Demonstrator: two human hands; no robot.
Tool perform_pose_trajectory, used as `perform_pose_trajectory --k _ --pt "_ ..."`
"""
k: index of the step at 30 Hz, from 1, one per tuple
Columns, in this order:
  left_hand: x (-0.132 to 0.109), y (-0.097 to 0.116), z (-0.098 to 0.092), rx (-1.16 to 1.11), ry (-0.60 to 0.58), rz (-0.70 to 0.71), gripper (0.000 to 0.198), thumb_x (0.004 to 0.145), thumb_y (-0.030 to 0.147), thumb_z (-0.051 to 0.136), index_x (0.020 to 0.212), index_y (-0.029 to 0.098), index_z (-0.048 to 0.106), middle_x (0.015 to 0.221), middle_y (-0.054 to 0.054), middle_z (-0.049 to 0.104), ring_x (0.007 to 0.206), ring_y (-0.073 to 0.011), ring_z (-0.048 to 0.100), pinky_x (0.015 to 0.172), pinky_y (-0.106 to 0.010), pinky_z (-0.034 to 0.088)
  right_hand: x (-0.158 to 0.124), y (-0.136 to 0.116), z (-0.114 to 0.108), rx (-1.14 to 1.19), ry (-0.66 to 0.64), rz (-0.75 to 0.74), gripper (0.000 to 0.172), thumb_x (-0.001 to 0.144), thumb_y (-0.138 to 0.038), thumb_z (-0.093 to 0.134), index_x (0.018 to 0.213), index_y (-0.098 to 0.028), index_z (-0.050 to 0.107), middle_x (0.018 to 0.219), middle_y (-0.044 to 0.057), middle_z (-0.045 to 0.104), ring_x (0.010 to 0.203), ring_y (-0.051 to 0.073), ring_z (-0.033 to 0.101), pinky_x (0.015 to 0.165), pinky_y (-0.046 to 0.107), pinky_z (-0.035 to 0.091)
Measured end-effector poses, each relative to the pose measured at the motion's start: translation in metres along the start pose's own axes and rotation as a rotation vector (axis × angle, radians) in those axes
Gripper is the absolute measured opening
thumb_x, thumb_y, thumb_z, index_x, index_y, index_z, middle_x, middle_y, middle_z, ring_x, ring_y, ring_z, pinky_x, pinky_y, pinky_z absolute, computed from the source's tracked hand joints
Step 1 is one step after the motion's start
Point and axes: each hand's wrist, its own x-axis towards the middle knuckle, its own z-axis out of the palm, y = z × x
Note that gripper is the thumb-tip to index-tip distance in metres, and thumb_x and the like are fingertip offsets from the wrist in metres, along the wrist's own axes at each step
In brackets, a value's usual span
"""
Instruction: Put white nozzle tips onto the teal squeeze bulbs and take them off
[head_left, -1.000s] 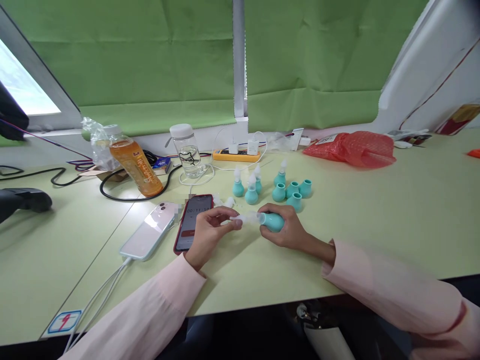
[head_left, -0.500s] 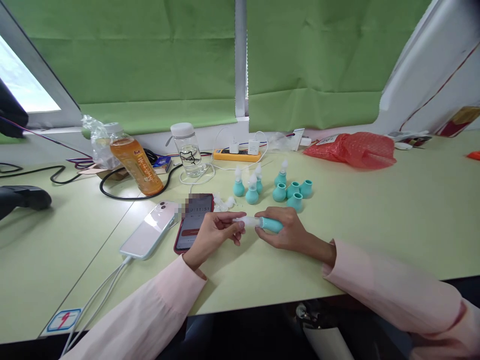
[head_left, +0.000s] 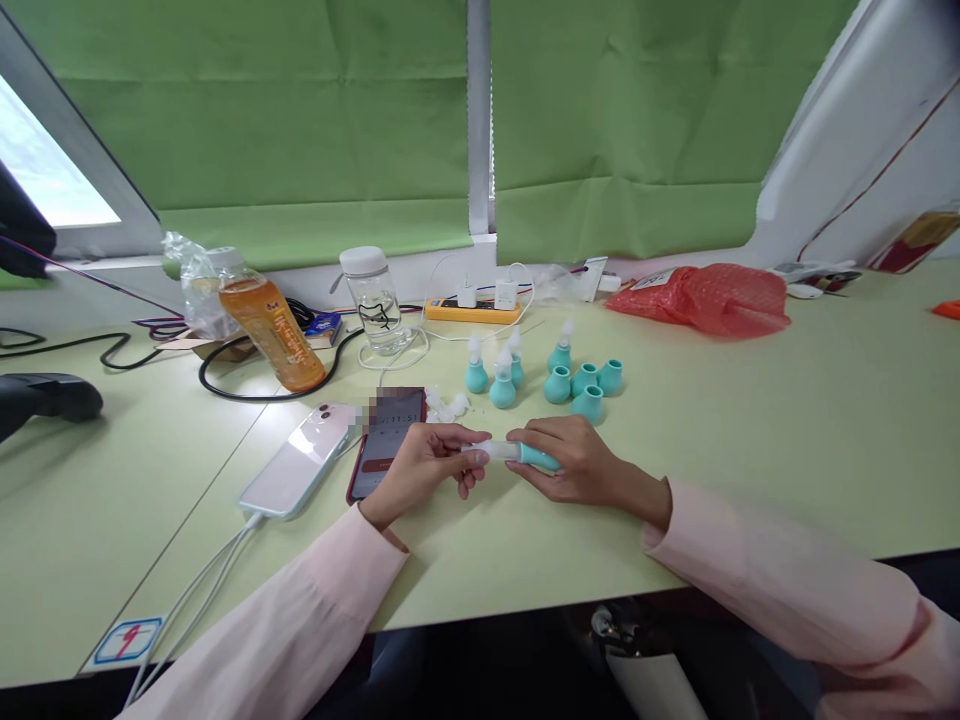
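Note:
Near the table's front, my left hand (head_left: 439,460) pinches the pale tip of a translucent nozzle (head_left: 501,450). The nozzle's other end sits in a teal bulb (head_left: 538,458), and my right hand (head_left: 574,460) is closed round that bulb. Behind my hands stand several teal bulbs with clear nozzles on top, one of them (head_left: 502,388) just beyond my fingers. To their right are several open teal bulbs (head_left: 588,403) without nozzles. Small translucent pieces (head_left: 448,405) lie beside the dark phone.
A dark phone (head_left: 386,440) lies by my left hand, partly covered by it; a pale phone (head_left: 296,465) with cables is further left. Behind stand an orange drink bottle (head_left: 274,335), a clear bottle (head_left: 377,310), a power strip (head_left: 472,312) and a red bubble-wrap bag (head_left: 712,300).
The teal bulb in my right hand looks flatter and more covered by the fingers. Both hands have shifted very slightly, and the bulb's end now points a little lower.

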Motion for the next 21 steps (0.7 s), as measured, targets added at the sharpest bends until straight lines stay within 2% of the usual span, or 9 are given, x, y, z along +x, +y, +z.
perform_pose_trajectory --k 4,11,21 --pt "-0.0013 0.0028 0.0001 -0.034 -0.055 -0.020 0.023 0.066 0.025 0.064 0.080 0.008 0.059 0.060 -0.004 0.061 0.051 -0.0116 0.057 0.047 -0.023 0.048 -0.0017 -0.0021 0.0031 0.049 0.001 0.023 0.017 0.077 -0.027 0.049 0.086 -0.014 0.054 0.064 0.003 0.058 0.057 0.012 0.052 0.050 0.024 0.034" --pt "-0.0029 0.0028 -0.0004 -0.029 -0.106 -0.037 0.022 0.068 0.025 0.062 0.081 0.008 0.055 0.064 -0.006 0.063 0.056 -0.0138 0.060 0.053 -0.026 0.050 -0.0027 -0.0048 0.0063 0.158 0.013 0.042 0.016 0.077 -0.027 0.050 0.086 -0.014 0.054 0.062 0.002 0.056 0.054 0.012 0.049 0.048 0.023 0.034" --pt "-0.0031 0.0067 -0.0020 -0.019 -0.169 -0.032 0.021 0.068 0.025 0.062 0.077 0.007 0.054 0.061 -0.006 0.063 0.053 -0.0131 0.059 0.049 -0.025 0.049 -0.0011 -0.0099 0.0079 0.283 0.027 0.073 0.014 0.076 -0.025 0.051 0.083 -0.015 0.055 0.060 0.002 0.055 0.052 0.011 0.047 0.047 0.022 0.034"
